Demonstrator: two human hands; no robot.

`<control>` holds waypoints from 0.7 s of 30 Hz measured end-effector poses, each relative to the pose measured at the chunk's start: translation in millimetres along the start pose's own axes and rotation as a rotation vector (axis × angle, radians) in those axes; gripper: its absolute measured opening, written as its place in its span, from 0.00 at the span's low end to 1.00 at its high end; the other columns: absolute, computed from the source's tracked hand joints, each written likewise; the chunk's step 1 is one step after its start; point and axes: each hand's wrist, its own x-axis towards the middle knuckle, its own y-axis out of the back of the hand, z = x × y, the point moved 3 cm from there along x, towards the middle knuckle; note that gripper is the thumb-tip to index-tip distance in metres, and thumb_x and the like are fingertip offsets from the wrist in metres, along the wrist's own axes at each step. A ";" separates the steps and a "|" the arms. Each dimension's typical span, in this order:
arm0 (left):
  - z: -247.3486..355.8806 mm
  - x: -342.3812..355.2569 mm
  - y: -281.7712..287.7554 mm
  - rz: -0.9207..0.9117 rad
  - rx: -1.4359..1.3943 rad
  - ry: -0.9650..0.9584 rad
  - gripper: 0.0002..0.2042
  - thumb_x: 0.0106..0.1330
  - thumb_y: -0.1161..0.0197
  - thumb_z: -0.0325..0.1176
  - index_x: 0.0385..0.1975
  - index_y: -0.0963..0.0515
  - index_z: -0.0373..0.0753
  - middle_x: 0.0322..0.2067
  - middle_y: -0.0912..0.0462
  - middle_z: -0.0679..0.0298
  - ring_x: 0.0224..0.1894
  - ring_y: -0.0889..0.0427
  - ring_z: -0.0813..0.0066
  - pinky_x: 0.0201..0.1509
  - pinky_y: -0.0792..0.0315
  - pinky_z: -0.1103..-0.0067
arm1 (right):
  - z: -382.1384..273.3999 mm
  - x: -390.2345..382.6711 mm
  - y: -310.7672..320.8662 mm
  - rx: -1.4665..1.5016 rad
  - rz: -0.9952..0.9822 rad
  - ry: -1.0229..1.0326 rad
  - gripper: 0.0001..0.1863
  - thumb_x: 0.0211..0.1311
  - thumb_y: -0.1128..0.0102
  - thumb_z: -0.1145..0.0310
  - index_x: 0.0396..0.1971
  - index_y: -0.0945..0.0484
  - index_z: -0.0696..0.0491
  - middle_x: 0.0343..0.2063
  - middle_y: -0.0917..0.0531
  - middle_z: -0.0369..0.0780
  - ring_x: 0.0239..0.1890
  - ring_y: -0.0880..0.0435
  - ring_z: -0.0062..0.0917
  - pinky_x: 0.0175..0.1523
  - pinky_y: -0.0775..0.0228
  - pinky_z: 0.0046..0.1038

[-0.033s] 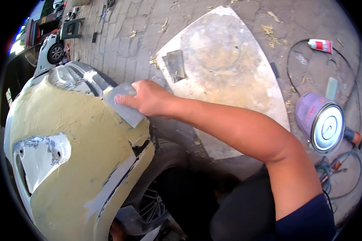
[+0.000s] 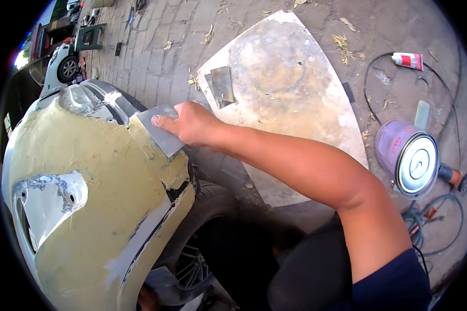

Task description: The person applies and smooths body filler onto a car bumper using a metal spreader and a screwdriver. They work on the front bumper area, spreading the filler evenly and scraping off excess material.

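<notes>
My right hand (image 2: 192, 124) is closed on a flat grey putty spreader (image 2: 162, 130), thumb on top. The blade lies along the upper right edge of a car body panel (image 2: 104, 150) coated in yellowish filler. Deep in shadow at the bottom, my left hand (image 2: 147, 298) is only partly visible near the panel's lower edge. A grey flat plate (image 2: 160, 279) shows beside it; whether the hand grips it is unclear, since the fingers are hidden. Bare grey metal (image 2: 54, 199) shows around a cut-out on the panel's left.
A wheel (image 2: 192, 264) sits below the panel. On the paving lies a stained pale board (image 2: 275, 67) with thin metal plates (image 2: 222, 85). To the right are a purple tin (image 2: 394, 142), a red-and-white tube (image 2: 408, 60), a corded grinder (image 2: 454, 176) and coiled hoses (image 2: 415, 220).
The view has shifted slightly, moving the surroundings left. My right hand and the spreader have moved a little up and right against the panel edge.
</notes>
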 end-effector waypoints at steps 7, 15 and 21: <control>14.6 -29.1 -29.4 0.012 -0.141 0.060 0.23 0.74 0.49 0.28 0.68 0.33 0.27 0.65 0.28 0.39 0.68 0.30 0.41 0.73 0.38 0.56 | -16.9 9.0 71.2 0.191 -0.022 -0.089 0.28 0.69 0.34 0.50 0.48 0.23 0.65 0.34 0.16 0.43 0.29 0.21 0.22 0.33 0.28 0.30; 31.5 -54.3 -60.3 -0.024 -0.235 0.107 0.23 0.74 0.49 0.31 0.67 0.30 0.28 0.64 0.27 0.40 0.67 0.29 0.42 0.70 0.34 0.54 | -54.7 -7.9 153.4 -0.066 0.031 -0.269 0.16 0.66 0.33 0.57 0.42 0.19 0.54 0.34 0.15 0.36 0.32 0.18 0.21 0.36 0.25 0.27; 74.3 -57.3 -85.2 -0.260 -0.065 0.079 0.22 0.75 0.48 0.33 0.66 0.28 0.30 0.63 0.26 0.41 0.66 0.28 0.42 0.68 0.31 0.53 | -59.8 -158.8 85.2 -0.892 0.356 -0.304 0.21 0.70 0.43 0.52 0.37 0.22 0.59 0.35 0.17 0.57 0.42 0.17 0.55 0.47 0.27 0.50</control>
